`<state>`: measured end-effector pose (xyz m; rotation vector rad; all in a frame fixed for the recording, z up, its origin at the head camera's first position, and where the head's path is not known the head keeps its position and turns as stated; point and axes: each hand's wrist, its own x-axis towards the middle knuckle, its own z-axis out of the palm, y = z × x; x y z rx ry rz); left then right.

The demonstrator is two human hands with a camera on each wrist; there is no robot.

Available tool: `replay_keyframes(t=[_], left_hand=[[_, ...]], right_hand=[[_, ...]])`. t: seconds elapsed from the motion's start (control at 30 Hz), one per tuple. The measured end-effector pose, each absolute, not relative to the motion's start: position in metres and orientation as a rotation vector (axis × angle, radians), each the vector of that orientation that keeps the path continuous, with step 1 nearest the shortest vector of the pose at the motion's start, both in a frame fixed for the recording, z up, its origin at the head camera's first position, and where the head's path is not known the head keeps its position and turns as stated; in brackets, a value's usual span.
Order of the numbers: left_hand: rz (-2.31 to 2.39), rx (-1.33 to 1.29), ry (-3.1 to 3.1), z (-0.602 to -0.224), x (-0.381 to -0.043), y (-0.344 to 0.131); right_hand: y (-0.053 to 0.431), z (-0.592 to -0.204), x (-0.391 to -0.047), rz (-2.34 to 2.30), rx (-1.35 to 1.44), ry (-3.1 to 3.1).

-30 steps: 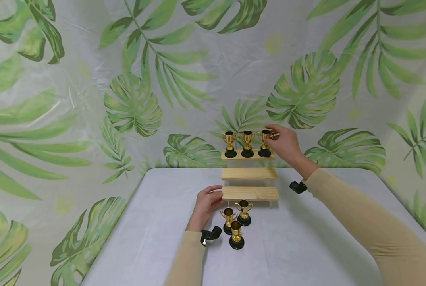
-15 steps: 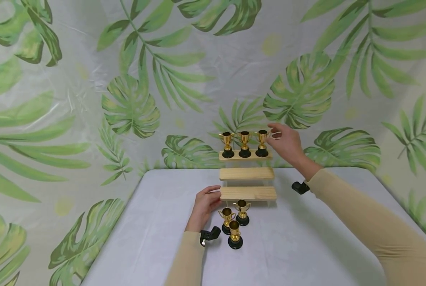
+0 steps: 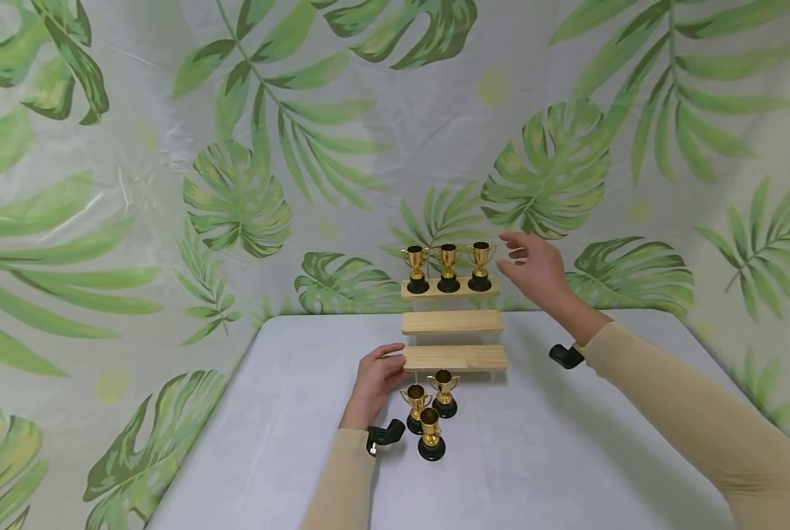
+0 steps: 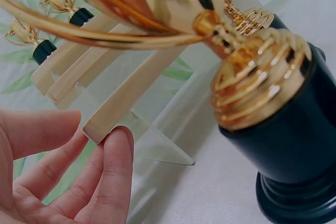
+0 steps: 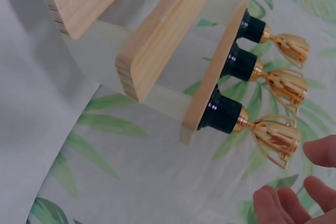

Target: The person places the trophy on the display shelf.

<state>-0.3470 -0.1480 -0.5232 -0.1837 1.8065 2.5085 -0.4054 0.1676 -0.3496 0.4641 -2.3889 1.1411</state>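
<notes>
Right hand (image 3: 537, 271) moved off rightmost glossy gold cup (image 3: 480, 263).

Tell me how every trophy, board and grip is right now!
Upper three trophies: upright, in a row.
Top board: bearing those trophies.
Middle board: no trophies on it.
Bottom board: no trophies on it.
Lower three trophies: upright, clustered on the table.
Left grip: touching the bottom board's left end.
Right grip: open, touching no trophy.
</notes>
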Motion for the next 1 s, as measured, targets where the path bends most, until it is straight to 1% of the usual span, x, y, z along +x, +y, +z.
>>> replay_keyframes(t=[0.6,1.0], left_hand=[[2.507,-0.194,1.803,-0.523,-0.346,-0.149],[2.514,-0.187,1.781,-0.519,-0.345,-0.147]], right_hand=[[0.172,-0.360,-0.363,1.244,0.561,-2.323],[0.156,-0.375,-0.331,1.311,0.602,-2.286]])
